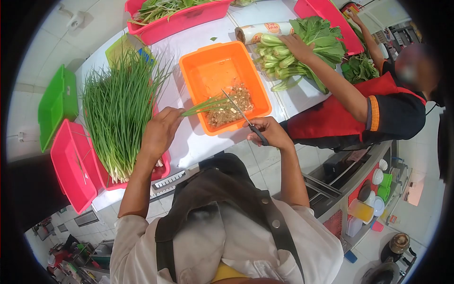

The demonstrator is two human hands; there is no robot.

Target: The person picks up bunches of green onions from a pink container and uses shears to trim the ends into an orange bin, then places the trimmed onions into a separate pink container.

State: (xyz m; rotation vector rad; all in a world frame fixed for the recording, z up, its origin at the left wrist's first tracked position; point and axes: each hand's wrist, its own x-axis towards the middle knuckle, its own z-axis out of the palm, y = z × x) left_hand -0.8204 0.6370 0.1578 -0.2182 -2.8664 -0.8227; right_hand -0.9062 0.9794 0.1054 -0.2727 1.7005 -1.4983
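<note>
My left hand (163,128) is closed around a few green onions (203,107), whose far ends reach over the orange tub (203,66). Black-handled scissors (236,108) are in my right hand (270,132), with the fingers in the handles. The blades point up and left above the tub, by the tips of the held onions. Root trimmings (236,102) with pale bits lie in the tub's near half. Left of my left hand, a big pile of green onions (118,104) fills a pink bin, white ends toward me.
A co-worker's hand (298,47) rests on leafy greens (317,40) at right, beside a wrap roll (265,32). Pink bins (179,23) stand at the back. Another pink bin (75,161) and a green bin (57,106) are at left.
</note>
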